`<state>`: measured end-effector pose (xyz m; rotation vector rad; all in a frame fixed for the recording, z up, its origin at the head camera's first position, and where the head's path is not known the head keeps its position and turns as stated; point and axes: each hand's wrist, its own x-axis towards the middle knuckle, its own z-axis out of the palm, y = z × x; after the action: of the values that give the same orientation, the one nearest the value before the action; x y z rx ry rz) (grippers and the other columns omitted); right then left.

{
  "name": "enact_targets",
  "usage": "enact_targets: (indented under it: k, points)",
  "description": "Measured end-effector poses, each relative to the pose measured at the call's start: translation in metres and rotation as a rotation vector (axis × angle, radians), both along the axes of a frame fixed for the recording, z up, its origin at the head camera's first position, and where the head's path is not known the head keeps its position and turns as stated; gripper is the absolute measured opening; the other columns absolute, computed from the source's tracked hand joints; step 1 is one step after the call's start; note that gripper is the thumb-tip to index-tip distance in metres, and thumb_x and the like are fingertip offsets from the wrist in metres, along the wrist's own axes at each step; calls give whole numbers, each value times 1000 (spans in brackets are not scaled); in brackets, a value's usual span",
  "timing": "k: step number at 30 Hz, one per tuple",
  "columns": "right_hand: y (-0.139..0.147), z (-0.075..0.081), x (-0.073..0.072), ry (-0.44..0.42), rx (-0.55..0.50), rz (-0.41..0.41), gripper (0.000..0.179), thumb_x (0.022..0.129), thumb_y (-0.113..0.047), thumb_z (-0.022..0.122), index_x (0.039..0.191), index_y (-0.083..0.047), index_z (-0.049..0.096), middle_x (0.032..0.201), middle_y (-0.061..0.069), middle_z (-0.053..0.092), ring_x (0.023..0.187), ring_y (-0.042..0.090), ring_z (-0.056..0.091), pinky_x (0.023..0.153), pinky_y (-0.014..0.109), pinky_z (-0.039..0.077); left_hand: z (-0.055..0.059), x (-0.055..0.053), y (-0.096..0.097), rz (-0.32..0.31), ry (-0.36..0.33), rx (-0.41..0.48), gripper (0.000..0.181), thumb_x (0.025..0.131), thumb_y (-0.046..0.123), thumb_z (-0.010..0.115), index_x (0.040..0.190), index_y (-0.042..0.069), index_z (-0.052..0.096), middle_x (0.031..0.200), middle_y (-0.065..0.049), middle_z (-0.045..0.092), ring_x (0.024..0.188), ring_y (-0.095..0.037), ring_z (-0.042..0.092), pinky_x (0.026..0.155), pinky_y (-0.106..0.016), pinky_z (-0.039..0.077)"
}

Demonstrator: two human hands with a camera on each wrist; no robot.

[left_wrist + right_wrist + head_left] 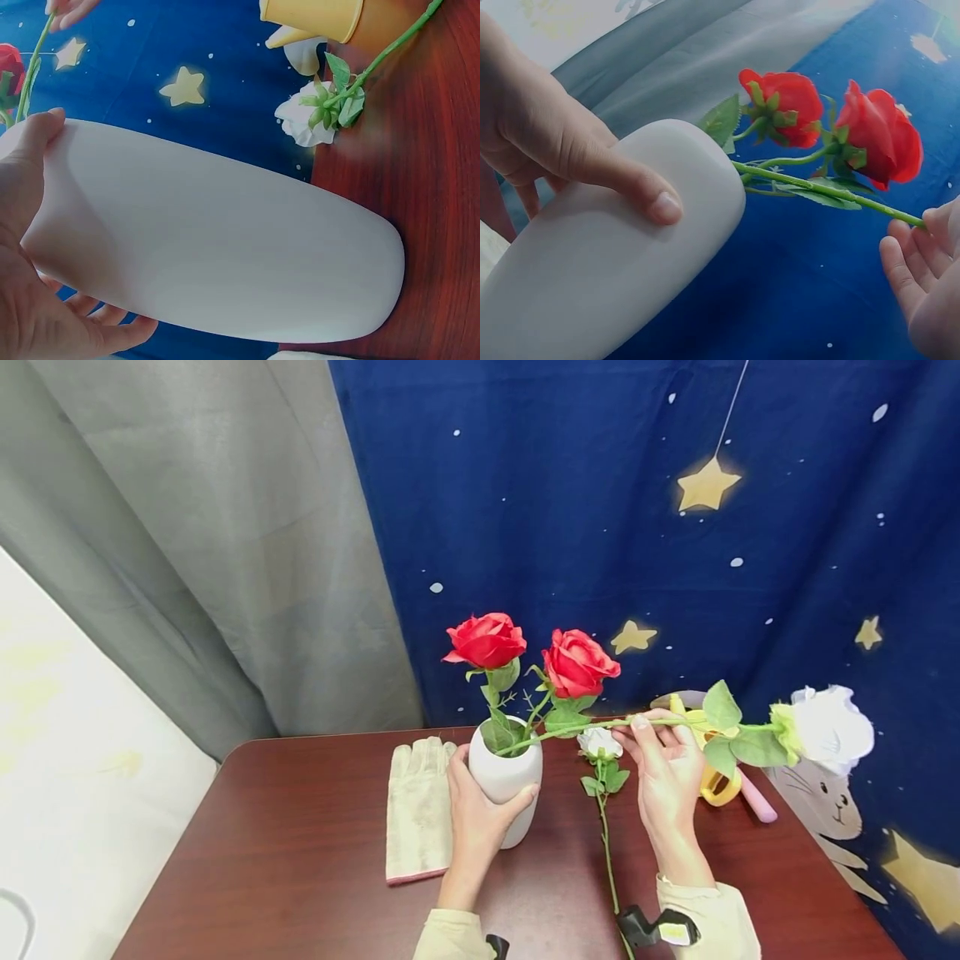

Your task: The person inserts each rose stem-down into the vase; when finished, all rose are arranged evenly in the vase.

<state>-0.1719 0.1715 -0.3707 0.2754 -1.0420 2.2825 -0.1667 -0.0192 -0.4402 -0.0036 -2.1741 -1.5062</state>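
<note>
My left hand (pixel 480 818) grips the upper body of a white vase (pixel 504 785), thumb on the near side. Two red roses (pixel 486 642) (pixel 881 135) stand in the vase with their green leaves at its mouth. In the head view, my right hand (pixel 669 770) pinches the green stem of a white rose (pixel 831 727). This stem lies nearly level, its bare end at the vase mouth and its bloom out to the right. A second white rose (pixel 600 742) lies on the table between vase and right hand. In the left wrist view the vase (pixel 210 232) hides part of my fingers.
A pale work glove (pixel 420 806) lies left of the vase on the dark red-brown table (pixel 300 827). Behind my right hand are a yellow container (pixel 722 787) and a pink handle (pixel 757 797), partly hidden. A blue star-patterned curtain (pixel 540 527) hangs behind.
</note>
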Motion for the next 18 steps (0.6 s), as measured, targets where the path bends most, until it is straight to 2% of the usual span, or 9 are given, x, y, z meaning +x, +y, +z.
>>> enact_targets:
  k: [6, 18]
  points:
    - [-7, 0, -6, 18, 96, 6, 10, 86, 15, 54, 94, 9, 55, 81, 15, 61, 70, 25, 65, 68, 33, 54, -2, -2, 6, 21, 12, -5, 98, 54, 40, 88, 129, 8, 34, 120, -7, 43, 109, -21, 45, 89, -40, 40]
    - [-11, 0, -14, -8, 215, -17, 10, 85, 14, 56, 93, 7, 55, 81, 13, 61, 70, 21, 66, 67, 31, 54, -3, -14, 12, 25, -9, -10, 99, 55, 42, 87, 131, 10, 32, 123, -7, 42, 112, -21, 43, 90, -41, 39]
